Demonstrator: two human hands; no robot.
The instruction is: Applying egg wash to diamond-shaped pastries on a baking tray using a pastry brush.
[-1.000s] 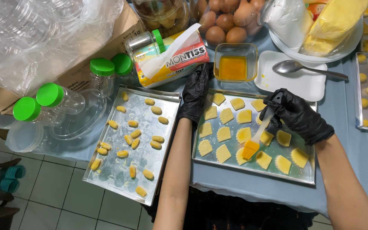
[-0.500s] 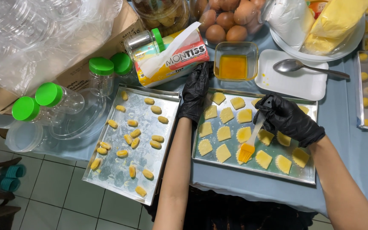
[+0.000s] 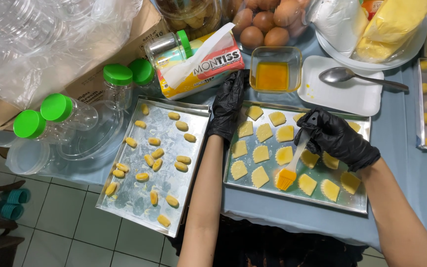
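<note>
From the head view, a pastry brush (image 3: 292,160) is clamped in the gloved right hand (image 3: 339,138), bristles touching a square cookie (image 3: 283,155) on the right baking tray (image 3: 292,194); the left hand (image 3: 228,104) is laid flat, fingers extended, on its far-left corner

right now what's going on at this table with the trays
A person in black gloves is brushing cut dough pieces. The right hand holds a pastry brush, its orange bristles down among the square yellow pieces on the right-hand tray. The left hand rests flat on that tray's far left corner. A small dish of orange glaze sits just behind. A second tray of small oval pieces lies to the left, untouched.
</note>
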